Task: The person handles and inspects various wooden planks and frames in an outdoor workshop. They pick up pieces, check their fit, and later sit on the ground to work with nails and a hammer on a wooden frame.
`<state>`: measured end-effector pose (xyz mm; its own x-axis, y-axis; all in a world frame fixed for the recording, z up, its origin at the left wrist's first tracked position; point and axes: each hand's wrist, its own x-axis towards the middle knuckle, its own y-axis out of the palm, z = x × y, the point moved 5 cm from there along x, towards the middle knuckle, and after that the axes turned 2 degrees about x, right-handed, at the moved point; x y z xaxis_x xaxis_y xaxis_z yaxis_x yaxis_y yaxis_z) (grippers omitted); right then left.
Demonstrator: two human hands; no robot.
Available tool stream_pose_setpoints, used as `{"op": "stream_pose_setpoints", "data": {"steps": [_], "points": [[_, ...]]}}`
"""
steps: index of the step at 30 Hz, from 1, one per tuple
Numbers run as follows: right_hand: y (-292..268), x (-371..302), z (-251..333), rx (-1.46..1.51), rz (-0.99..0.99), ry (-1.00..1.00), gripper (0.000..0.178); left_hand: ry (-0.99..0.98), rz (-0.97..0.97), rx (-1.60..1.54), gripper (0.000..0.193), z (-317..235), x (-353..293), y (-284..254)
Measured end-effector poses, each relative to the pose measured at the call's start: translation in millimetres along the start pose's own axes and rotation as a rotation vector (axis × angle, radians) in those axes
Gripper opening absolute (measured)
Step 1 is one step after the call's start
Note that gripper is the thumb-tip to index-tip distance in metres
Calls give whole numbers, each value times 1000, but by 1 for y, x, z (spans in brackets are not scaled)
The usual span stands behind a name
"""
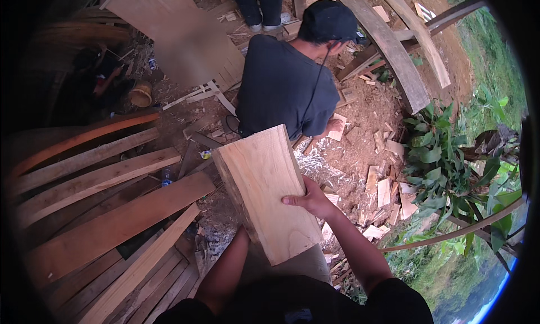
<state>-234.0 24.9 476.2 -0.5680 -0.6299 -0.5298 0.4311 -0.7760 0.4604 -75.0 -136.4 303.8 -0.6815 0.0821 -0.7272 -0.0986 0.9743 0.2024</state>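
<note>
With R hand [311,200] clamped on sawn wooden plank [264,189], L hand hidden leftward (can't tell grip), prob. positioning; next, prob. steady w/ both.

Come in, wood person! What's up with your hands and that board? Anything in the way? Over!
Right hand gripping wooden board, thumb on top. Left hand hidden behind board. Co-worker in dark shirt just beyond its far end.

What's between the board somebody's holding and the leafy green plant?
In the head view, sawdust, pale shavings and scattered wood pieces lie between the board and the plant.
</note>
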Motion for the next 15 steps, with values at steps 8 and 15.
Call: {"op": "stream_pose_setpoints", "data": {"steps": [8, 15], "points": [[137, 68, -11, -112, 78, 105, 76, 31, -76, -78, 34, -16, -52, -127], [242, 95, -14, -189, 113, 124, 70, 72, -89, -112, 33, -31, -103, -209]]}}
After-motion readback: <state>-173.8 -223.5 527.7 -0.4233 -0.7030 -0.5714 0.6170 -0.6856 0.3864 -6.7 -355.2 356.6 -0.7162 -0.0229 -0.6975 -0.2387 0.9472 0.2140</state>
